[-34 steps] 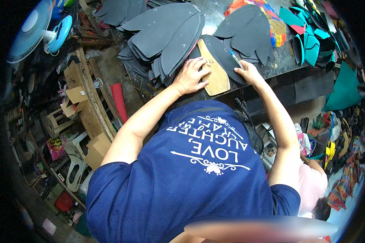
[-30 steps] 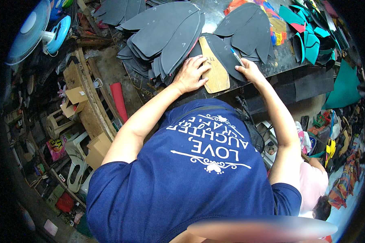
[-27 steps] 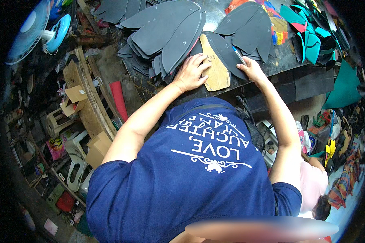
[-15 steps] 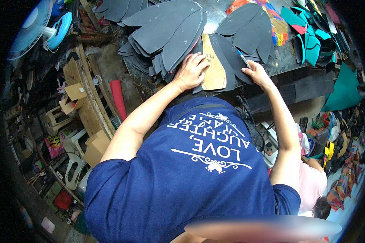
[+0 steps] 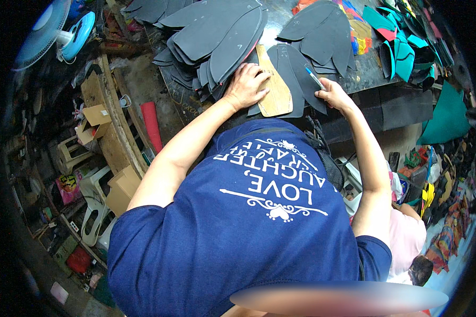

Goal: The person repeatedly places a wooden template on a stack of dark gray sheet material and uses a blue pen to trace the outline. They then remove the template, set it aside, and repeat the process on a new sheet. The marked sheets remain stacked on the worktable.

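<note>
A paddle-shaped wooden template (image 5: pixel 276 95) lies on dark grey sheet pieces at the near edge of the table, its narrow end pointing away from me. My left hand (image 5: pixel 247 86) rests on the template's left edge, fingers spread and a little bent, fingertips on the wood. To the right, my right hand (image 5: pixel 334 95) pinches a blue and white pen (image 5: pixel 314 78), which points up and left over a dark curved piece (image 5: pixel 301 71). A gap separates the pen from the template. Just beyond my left hand is a thick stack of dark leaf-shaped pieces (image 5: pixel 211 39).
A second dark stack (image 5: pixel 320 34) stands behind the pen. Teal cut pieces (image 5: pixel 399 47) are heaped at the far right of the table (image 5: pixel 362 79). A blue fan (image 5: pixel 45 34), a red roll (image 5: pixel 152 127) and a plank bench (image 5: pixel 113 127) are on the left. Another person in pink (image 5: pixel 407 238) is lower right.
The template's narrow end has swung slightly left, with my left hand still on it. My right hand keeps the pen in nearly the same spot. The whole view has shifted a little.
</note>
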### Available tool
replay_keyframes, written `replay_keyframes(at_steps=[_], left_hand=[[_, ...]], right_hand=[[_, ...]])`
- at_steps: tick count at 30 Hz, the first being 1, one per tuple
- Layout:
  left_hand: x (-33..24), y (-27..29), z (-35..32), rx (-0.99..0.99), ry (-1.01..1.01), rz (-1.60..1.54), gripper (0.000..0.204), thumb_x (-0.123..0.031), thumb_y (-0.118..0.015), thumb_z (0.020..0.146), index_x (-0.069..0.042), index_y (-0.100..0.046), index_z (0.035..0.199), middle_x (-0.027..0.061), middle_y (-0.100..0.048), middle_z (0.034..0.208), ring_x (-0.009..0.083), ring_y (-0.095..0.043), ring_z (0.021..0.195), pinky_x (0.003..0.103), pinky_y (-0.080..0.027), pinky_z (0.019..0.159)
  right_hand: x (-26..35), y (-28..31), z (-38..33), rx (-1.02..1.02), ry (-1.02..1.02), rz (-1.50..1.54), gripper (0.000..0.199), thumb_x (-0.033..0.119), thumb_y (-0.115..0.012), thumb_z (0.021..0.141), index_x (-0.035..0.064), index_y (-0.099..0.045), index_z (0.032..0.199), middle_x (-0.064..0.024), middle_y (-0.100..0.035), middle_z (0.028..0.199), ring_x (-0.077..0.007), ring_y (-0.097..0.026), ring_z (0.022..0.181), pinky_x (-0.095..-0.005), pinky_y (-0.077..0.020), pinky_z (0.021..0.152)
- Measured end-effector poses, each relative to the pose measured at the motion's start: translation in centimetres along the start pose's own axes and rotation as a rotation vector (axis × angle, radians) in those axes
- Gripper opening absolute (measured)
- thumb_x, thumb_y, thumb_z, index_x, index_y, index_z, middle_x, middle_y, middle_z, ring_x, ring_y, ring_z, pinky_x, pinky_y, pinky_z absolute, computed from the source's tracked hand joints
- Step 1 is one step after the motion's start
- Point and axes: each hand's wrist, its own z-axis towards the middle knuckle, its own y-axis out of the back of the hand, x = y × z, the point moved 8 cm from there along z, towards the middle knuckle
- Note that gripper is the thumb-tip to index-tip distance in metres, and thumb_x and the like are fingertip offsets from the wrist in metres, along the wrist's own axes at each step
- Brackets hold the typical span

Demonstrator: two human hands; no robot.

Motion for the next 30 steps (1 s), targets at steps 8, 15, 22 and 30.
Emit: replay_keyframes(at_steps=[8,15,22,30], left_hand=[[0.2,0.1,0.2,0.001,0.016,-0.01,0.042,-0.027,-0.071,0.077,-0.012,-0.063,0.115,0.0116,-0.055,0.114,0.0318,-0.049,0.112,0.045,-0.036,0.101],[0.0,0.3,0.3,-0.004,0.022,-0.019,0.039,-0.027,-0.07,0.078,-0.011,-0.063,0.114,0.0114,-0.055,0.114,0.0315,-0.049,0.112,0.045,-0.036,0.101],[-0.2,-0.5,0.0,0.019,-0.008,0.031,0.043,-0.028,-0.067,0.08,-0.013,-0.062,0.12,0.0126,-0.053,0.126,0.0336,-0.044,0.125,0.049,-0.032,0.107],[-0.1,-0.9,-0.3,0.031,-0.024,0.051,0.055,-0.029,-0.066,0.082,-0.013,-0.054,0.132,0.0171,-0.05,0.136,0.0366,-0.043,0.131,0.053,-0.03,0.111]], right_hand=[[-1.5,-0.1,0.7,-0.039,0.028,-0.065,0.036,0.01,-0.067,0.084,0.0019,-0.057,0.117,0.0006,-0.054,0.073,-0.0094,-0.044,0.053,-0.0273,-0.037,0.046],[-1.5,-0.2,0.6,-0.119,0.043,-0.067,0.036,0.01,-0.065,0.084,0.0057,-0.057,0.119,0.0043,-0.05,0.069,-0.0062,-0.042,0.049,-0.0241,-0.0328,0.04],[-1.8,-1.0,0.1,-0.085,0.065,-0.026,0.039,0.011,-0.068,0.082,0.0022,-0.058,0.119,-0.004,-0.061,0.087,-0.0129,-0.054,0.071,-0.0292,-0.0438,0.064],[4.3,7.1,-4.9,-0.407,0.233,0.048,0.044,0.009,-0.063,0.079,-0.0056,-0.061,0.12,-0.007,-0.064,0.112,-0.0158,-0.058,0.104,-0.0281,-0.0437,0.093]])
